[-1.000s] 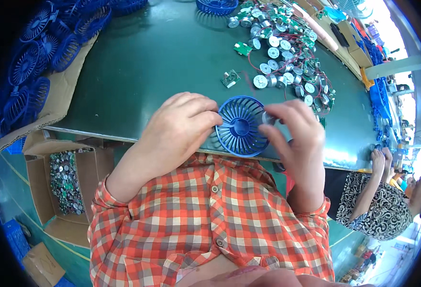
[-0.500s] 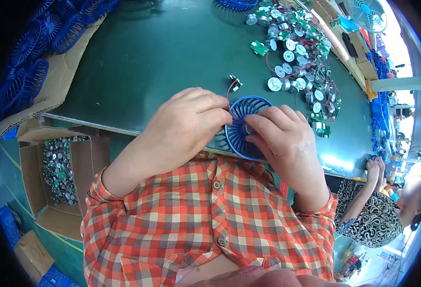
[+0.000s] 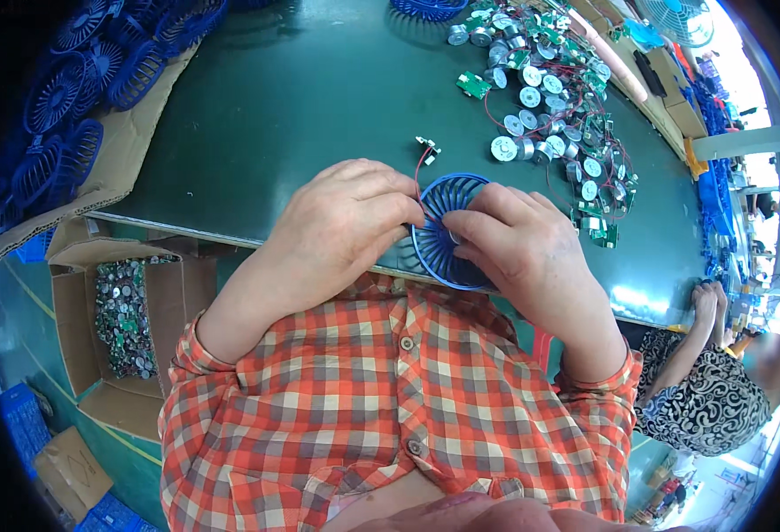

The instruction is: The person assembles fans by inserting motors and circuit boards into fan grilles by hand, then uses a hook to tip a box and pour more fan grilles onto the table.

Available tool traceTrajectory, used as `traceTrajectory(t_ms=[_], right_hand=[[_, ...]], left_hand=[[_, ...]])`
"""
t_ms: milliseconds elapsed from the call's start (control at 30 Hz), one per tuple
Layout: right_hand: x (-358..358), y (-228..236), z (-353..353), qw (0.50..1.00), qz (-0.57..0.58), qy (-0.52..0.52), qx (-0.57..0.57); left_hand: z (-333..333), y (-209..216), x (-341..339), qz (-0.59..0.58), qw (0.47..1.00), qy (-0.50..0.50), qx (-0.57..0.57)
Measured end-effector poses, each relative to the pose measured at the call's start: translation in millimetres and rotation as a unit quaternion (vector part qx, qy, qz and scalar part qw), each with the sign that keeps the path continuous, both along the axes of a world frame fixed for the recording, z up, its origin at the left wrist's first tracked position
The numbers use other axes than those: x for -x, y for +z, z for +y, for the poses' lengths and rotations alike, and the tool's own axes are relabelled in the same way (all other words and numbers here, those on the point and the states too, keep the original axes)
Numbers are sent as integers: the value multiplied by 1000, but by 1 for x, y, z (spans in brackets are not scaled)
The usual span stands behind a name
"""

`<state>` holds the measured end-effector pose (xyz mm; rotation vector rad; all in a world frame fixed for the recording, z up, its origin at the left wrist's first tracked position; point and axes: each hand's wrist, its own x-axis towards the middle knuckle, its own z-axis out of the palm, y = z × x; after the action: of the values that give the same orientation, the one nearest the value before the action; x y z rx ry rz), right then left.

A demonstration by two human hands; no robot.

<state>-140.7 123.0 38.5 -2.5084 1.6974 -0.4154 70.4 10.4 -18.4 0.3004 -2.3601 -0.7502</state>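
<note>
My left grip is closed on the near-left rim of a blue fan cover at the counter edge; my right grip is narrow inside it, on what I judge to be a motor, mostly hidden. Risks noted: the red wire passes beside my left fingertips and could be pinched or pulled off its small board; pressing at a slant could seat the motor crooked or crack ribs; a slipped rim could drop the cover. Writing: 0 brands or labels legible on these parts.
</note>
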Motion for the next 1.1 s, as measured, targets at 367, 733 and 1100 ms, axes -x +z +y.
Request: traceTrajectory(t_ms=[367,733,1100], right_hand=[[10,-25,30,996,-72,27,37],[12,-43,37,990,-28,24,134],[126,-33,106,888,-47,-318,328]], left_hand=[[-2,4,2,-9,1000,-12,2],[-124,49,77,-33,965,134,223],[-120,46,65,-78,941,175,280]])
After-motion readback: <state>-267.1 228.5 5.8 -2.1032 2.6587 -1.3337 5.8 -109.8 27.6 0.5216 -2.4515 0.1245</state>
